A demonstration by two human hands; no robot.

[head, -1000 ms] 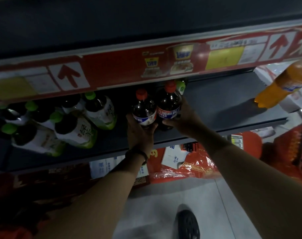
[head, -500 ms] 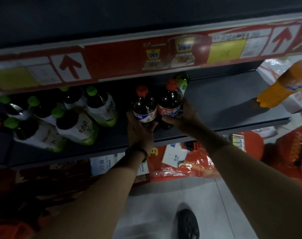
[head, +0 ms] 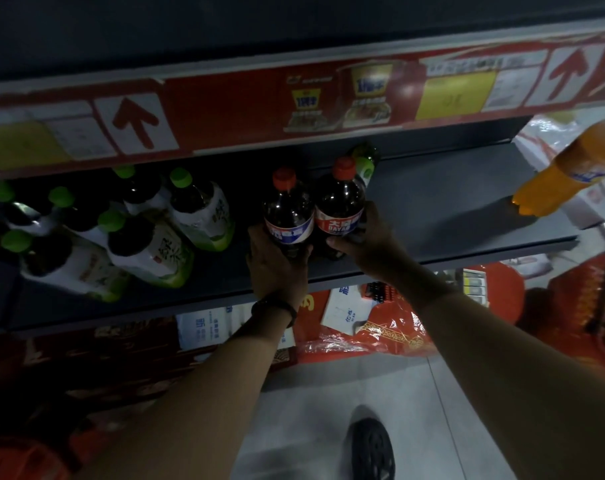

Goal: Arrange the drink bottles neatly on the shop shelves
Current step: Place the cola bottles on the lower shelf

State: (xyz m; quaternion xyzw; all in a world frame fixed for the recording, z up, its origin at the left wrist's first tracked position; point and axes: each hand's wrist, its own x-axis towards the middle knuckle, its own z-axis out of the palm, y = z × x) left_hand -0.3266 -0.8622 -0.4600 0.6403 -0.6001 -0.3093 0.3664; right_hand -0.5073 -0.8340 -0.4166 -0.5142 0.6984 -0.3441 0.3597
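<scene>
Little has changed over the last second. The two cola bottles have barely moved on the dark shelf (head: 450, 202) at mid-frame, but they now stand closer, shoulder to shoulder and touching. This suggests the pair is nearly placed and only needs squaring up.

The left hand (head: 277, 265) still grasps the base of the blue-labelled cola bottle (head: 287, 216). The right hand (head: 367, 237) stays wrapped round the side of the red-labelled cola bottle (head: 339, 209).

Both are glossy, round-shouldered plastic bottles with dark liquid, red screw caps and slick wrap labels. The shelf looks like flat, matte metal.

At left, the green-capped tea bottles (head: 148, 244) stand in a loose cluster with paper-like white-and-green sleeves. A translucent orange soda bottle (head: 564, 174) stands at the right edge of the shelf.
</scene>
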